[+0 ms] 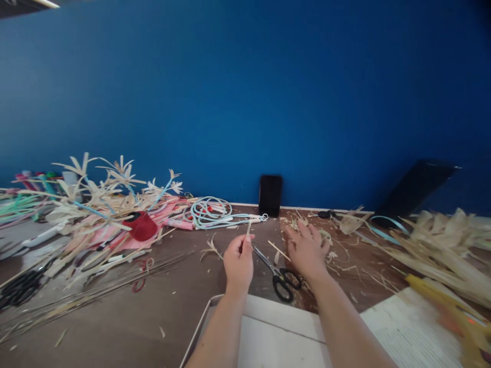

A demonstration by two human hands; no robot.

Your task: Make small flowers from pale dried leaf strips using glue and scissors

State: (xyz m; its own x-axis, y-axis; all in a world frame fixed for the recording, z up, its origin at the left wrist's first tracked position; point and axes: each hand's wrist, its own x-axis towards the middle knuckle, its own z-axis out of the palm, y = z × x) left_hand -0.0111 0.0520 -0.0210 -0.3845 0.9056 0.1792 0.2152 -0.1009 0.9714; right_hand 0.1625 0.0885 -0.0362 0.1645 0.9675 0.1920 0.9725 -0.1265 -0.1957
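My left hand is closed, thumb against fingers, round a thin pale strip that sticks up from its top. To its right my right hand is spread, palm down, over small pale scraps on the brown table. Between the hands lie black-handled scissors, their blades pointing up and left, with a short pale stick beside them. A small pale husk flower rests left of my left hand.
A black phone leans on the blue wall behind a light-blue cord coil. Husk flowers and wires fill the left. A white box is in front; dried husks and a yellow glue gun lie right.
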